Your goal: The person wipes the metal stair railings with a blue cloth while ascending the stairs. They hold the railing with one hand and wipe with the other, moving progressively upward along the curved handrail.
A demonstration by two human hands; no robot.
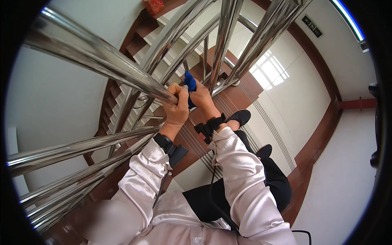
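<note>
Two hands were at one steel railing: the left hand [176, 107] was closed around its thick top rail [98, 61], and just beside it the right hand [201, 96] was closed on one blue cloth [190, 83], pressing it against a thinner bar [204, 57] of the same railing. The cloth was small, bright blue and crumpled, and only its upper part stuck out above the right fingers, the rest being hidden in the grip. Each wrist wore one black strap [209, 126], two black shoes [240, 117] stood below the hands on the brown and white floor [281, 106], and the stairs [147, 36] behind the bars were hard to make out.
</note>
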